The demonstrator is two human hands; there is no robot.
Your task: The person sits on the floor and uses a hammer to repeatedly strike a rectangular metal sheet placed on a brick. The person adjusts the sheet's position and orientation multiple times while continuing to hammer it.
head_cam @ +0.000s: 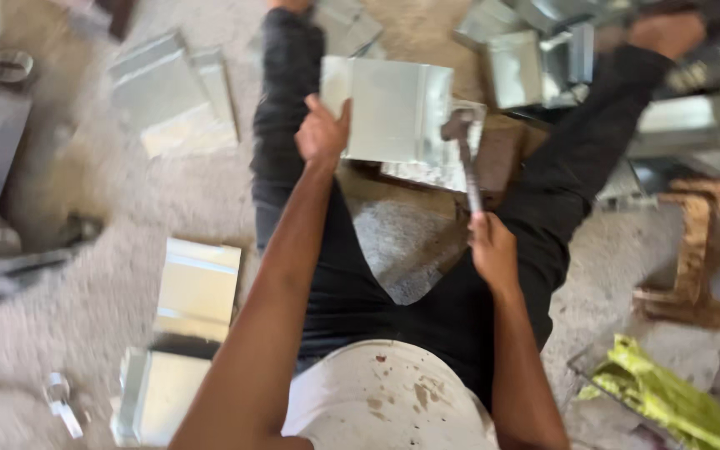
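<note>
The person sits on the floor [85, 208] with legs spread, in dark trousers and a stained white shirt. The left hand [323, 132] holds a square metal sheet [393, 108] by its left edge, fingers closed around that edge; the sheet stands nearly upright between the knees. The right hand [493, 250] is wrapped tight around the handle of a hammer [465, 150], whose head sits at the sheet's right edge, touching or just in front of it; blur hides which.

Under the sheet lies a dark block [493, 158] with another shiny piece on it. More cut metal sheets [172, 87] lie flat on the floor beyond the left knee, and folded ones [197, 287] lie beside the left thigh. A heap of bent metal boxes [535, 58] crowds the far right, near the right foot. A low wooden frame [697, 250] stands to the right, well apart from the hammer. At the lower right corner lies a crumpled yellow-green wrapper [668, 396]. A small metal ring [7, 67] rests at the far left.
</note>
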